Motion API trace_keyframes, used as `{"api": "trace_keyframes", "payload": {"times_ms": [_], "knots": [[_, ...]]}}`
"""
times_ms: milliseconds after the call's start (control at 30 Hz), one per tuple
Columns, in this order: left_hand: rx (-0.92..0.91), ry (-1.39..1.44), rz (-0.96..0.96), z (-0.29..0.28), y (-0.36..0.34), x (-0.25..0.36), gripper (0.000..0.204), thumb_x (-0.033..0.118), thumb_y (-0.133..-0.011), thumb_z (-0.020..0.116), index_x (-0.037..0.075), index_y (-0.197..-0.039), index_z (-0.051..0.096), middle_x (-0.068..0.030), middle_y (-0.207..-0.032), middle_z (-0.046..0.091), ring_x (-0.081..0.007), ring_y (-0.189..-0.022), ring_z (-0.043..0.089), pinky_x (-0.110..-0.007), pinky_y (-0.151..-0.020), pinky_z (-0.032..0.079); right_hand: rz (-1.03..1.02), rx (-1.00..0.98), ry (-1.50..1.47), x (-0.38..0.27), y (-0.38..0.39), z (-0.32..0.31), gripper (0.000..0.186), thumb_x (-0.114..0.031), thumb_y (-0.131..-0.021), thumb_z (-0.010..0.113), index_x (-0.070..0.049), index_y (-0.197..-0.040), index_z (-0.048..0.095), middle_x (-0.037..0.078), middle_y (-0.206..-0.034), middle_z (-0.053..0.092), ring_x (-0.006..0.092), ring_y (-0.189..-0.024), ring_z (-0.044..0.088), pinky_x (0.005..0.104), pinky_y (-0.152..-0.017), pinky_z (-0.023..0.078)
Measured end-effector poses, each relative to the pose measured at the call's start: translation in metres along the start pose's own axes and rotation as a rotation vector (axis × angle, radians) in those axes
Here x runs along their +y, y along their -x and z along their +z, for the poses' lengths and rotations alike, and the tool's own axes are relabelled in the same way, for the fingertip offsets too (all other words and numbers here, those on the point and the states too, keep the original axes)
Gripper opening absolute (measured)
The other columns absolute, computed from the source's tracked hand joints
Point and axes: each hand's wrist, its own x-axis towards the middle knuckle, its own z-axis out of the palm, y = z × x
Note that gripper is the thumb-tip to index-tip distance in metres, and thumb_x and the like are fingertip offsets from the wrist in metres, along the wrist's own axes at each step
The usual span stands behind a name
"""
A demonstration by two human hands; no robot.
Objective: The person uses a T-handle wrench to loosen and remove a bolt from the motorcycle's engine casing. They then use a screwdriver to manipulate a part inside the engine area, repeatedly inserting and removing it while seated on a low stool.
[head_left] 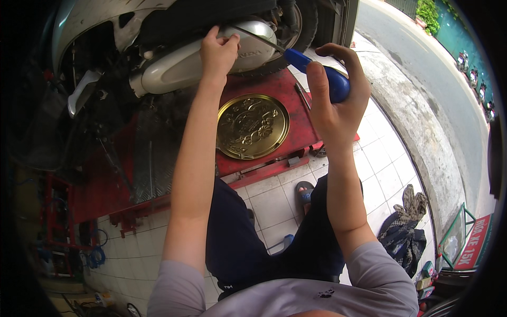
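A screwdriver (297,60) with a thick blue handle is in my right hand (338,113). The handle's end rests in the palm, with thumb and forefinger on either side of it. Its thin shaft slants up and left to the top edge of a silver scooter engine cover (185,64). There my left hand (218,53) bends its fingers together against the cover, near the shaft's far end. What lies between those fingertips is hidden, and so is the screwdriver's tip. Below the cover, a round gold embossed tray (253,127) sits on a red lift platform (235,166).
A thin metal tool (302,96) lies on the platform beside the tray. Behind the cover stands the scooter's rear wheel (311,31). A dark cloth heap (404,232) is on the tiled floor at right, near a red sign (472,243). A street runs beyond.
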Motion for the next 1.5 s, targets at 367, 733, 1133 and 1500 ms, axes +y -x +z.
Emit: {"api": "trace_keyframes", "payload": {"times_ms": [367,733,1133,1500], "knots": [[0.004,-0.013,0.001,0.001,0.004,0.001,0.073,0.012,-0.088,0.063,-0.008,-0.145,0.022,-0.0033,-0.072,0.061,-0.0060,-0.054,0.048,-0.021,-0.047,0.038,-0.022,-0.001,0.032,0.002,0.001,-0.001,0.017,-0.011,-0.075,0.071,-0.003,-0.087,0.060,0.008,-0.060,0.062,0.0151,-0.053,0.063,0.0235,-0.053,0.047],[0.017,0.022,0.056,0.001,0.001,-0.003,0.067,0.010,-0.089,0.062,-0.007,-0.144,0.027,-0.0025,-0.071,0.059,-0.0051,-0.053,0.046,-0.020,-0.047,0.037,-0.237,-0.129,0.090,0.004,0.002,-0.006,0.015,-0.009,-0.071,0.072,-0.005,-0.078,0.060,0.008,-0.060,0.060,0.0192,-0.049,0.060,0.0263,-0.049,0.046],[0.068,-0.559,0.624,-0.007,0.058,-0.026,0.021,0.012,-0.084,0.068,-0.002,-0.100,0.069,-0.0079,-0.067,0.065,-0.0174,-0.055,0.059,-0.028,-0.055,0.047,0.078,-0.011,-0.079,0.001,-0.017,-0.058,0.016,-0.018,-0.081,0.064,-0.001,-0.080,0.063,0.002,-0.065,0.055,0.0060,-0.051,0.048,0.0187,-0.043,0.033],[-0.676,-0.718,0.282,0.022,0.104,-0.112,0.021,0.018,-0.071,0.068,0.005,-0.086,0.070,-0.0113,-0.075,0.067,-0.0268,-0.071,0.064,-0.036,-0.067,0.050,0.564,-0.332,0.133,0.056,-0.026,-0.051,0.015,-0.013,-0.080,0.063,-0.001,-0.069,0.061,-0.002,-0.056,0.049,0.0038,-0.044,0.041,0.0188,-0.040,0.027]]}}
